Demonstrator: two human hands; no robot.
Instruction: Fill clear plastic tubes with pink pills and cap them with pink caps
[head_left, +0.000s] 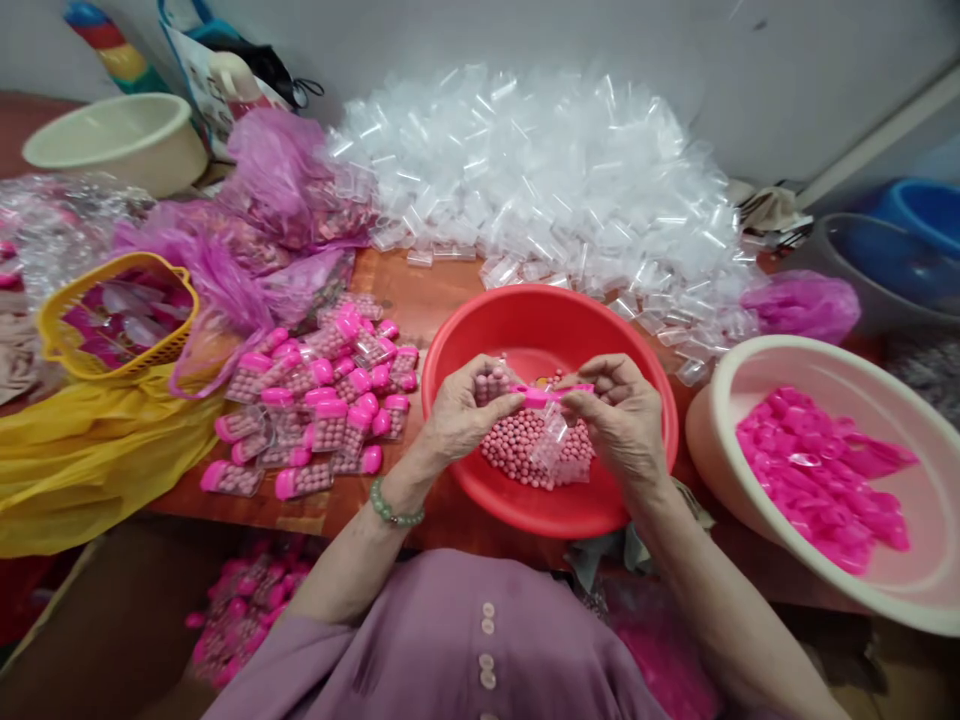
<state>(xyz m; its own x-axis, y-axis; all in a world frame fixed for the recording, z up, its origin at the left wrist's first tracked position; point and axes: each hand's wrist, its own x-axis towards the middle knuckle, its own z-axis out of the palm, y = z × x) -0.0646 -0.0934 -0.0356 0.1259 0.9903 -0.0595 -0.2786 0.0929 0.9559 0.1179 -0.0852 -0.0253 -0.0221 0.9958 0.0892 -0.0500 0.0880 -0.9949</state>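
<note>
Purple cloth with a row of small buttons fills the bottom of the view, and both forearms reach forward from it over the near table edge. Over the red basin the left hand closes its fingers around a small clear container filled with pink beads, while the right hand pinches a pink cap between thumb and fingertips, the cap touching the container's mouth. A heap of loose pink beads lies in the basin just beneath the hands, with a clear container resting on it.

Room to move is tight (the basin sits almost at the near edge). Capped, filled containers lie in a pile just left of the basin, a cream bowl of pink caps overhangs the edge at the right, and a yellow bag drapes off the left.

Beyond, the reddish-brown table carries a large mound of empty clear containers against a pale wall, purple bags, a yellow basket and a cream basin. Blue tubs stand at the far right.
</note>
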